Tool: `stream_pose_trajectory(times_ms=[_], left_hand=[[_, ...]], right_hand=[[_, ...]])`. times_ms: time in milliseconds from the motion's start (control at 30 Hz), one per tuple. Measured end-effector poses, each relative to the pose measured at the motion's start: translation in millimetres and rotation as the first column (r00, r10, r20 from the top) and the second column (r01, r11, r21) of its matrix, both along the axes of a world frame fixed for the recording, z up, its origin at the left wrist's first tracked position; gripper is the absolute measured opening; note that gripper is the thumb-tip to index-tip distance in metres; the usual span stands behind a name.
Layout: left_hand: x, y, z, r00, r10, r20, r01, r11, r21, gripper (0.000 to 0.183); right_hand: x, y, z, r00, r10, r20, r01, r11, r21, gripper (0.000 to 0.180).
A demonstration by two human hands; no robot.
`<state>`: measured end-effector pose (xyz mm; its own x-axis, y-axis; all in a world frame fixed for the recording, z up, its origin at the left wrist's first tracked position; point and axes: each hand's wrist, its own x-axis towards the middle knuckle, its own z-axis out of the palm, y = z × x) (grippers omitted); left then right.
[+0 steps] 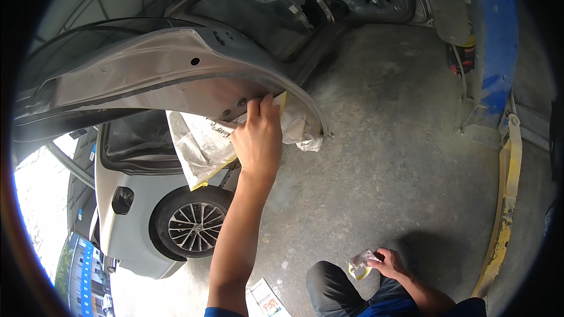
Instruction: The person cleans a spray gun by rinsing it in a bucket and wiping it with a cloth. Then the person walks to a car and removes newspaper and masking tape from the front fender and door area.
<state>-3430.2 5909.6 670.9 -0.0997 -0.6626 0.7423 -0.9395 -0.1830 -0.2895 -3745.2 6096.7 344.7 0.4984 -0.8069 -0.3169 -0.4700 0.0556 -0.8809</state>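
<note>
My left hand reaches up to the edge of an open car door, its fingers on a sheet of newspaper with yellow masking tape along its border. The sheet hangs below the door's inner edge, and more crumpled paper sits to the right of the hand. Near my knees, my right hand holds a greyish crumpled piece, whose material I cannot tell. A loop of yellow tape hangs just under that piece.
Left below stands a car's rear side with its wheel. A blue lift post and a worn yellow lift arm are at the right. A printed sheet lies on the concrete floor. More car doors stand open at the top.
</note>
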Motion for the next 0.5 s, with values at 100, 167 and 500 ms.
stream_pose_trajectory(times_ms=[100, 167, 500], left_hand=[[-1, -7, -1, 0.994, 0.055, 0.092, -0.058, 0.998, 0.032, 0.005], [0, -11, -3, 0.991, 0.057, 0.124, -0.065, 0.996, 0.058, 0.005], [21, 6, -46, 0.998, 0.015, 0.063, -0.027, 0.979, 0.201, 0.013]], right_hand=[[-1, 0, -1, 1.0, 0.015, -0.008, -0.015, 1.0, 0.007, 0.033], [-1, 1, -3, 0.999, 0.029, -0.031, -0.028, 0.999, 0.03, 0.033], [-2, 4, -7, 0.999, 0.044, -0.018, -0.044, 0.999, 0.005, 0.034]])
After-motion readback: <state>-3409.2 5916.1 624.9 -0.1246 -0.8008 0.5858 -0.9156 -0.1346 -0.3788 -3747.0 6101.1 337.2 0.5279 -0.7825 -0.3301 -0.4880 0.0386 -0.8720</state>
